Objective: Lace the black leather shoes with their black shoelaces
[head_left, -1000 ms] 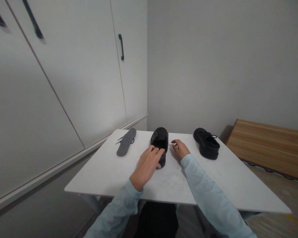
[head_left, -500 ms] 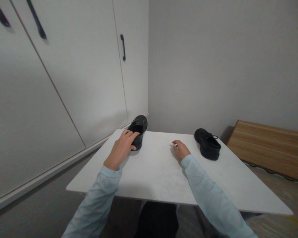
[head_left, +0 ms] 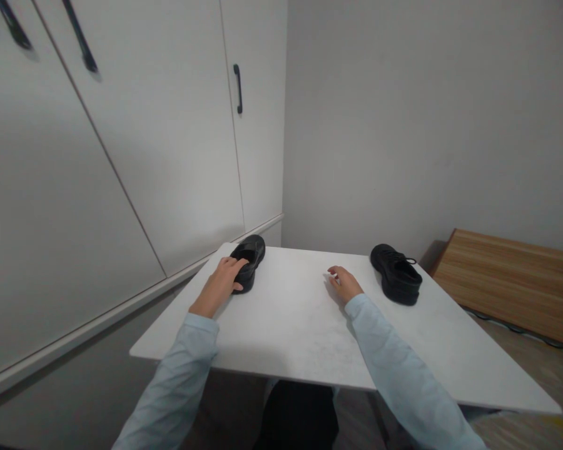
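Left hand [head_left: 219, 284] gripping left shoe's [head_left: 248, 259] heel at table's [head_left: 300, 337] far-left corner. Right hand [head_left: 344, 285] resting loosely spread mid-table, short of the laced shoe [head_left: 396, 274]. Likely releasing next.

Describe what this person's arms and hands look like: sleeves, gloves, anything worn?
Both arms wear long, pale blue fabric sleeves that end at the wrists. The left hand and right hand are bare: no gloves, and no rings or watch that can be made out.
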`<action>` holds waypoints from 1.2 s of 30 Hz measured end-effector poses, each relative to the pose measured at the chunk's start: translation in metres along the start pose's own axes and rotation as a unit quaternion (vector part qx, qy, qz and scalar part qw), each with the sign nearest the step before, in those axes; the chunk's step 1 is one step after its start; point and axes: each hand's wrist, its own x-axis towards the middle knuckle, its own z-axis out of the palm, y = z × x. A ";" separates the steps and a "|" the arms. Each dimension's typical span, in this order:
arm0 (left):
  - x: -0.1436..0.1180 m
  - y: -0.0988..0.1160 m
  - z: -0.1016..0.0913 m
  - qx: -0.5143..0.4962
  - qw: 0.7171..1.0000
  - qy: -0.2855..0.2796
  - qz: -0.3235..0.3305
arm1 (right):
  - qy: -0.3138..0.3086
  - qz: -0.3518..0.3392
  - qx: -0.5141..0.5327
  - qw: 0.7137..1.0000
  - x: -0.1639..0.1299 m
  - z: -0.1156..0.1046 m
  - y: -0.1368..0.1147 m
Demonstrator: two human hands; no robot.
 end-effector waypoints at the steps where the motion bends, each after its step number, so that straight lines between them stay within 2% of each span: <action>1: -0.001 -0.001 0.002 0.003 1.000 -0.002 -0.005 | 0.001 0.000 0.001 1.000 0.000 0.000 0.000; 8: -0.004 0.000 0.005 0.073 0.997 -0.006 -0.030 | -0.004 -0.006 0.000 1.000 0.000 0.001 0.001; 16: 0.007 0.012 -0.008 0.115 0.991 -0.056 -0.049 | -0.016 0.002 -0.003 1.000 0.001 -0.002 -0.006; 21: 0.016 0.041 -0.021 0.145 0.983 -0.065 -0.088 | -0.025 0.004 -0.005 1.000 0.000 -0.003 -0.009; 28: 0.024 0.094 -0.033 0.139 0.990 -0.033 0.009 | -0.039 -0.002 -0.019 0.999 0.000 -0.006 -0.011; 32: 0.030 0.119 -0.027 0.114 0.992 0.009 0.051 | -0.047 -0.003 -0.015 0.999 0.000 -0.007 -0.014; 36: 0.037 0.136 -0.012 0.094 0.993 0.020 0.074 | -0.048 -0.008 -0.019 0.999 0.000 -0.008 -0.015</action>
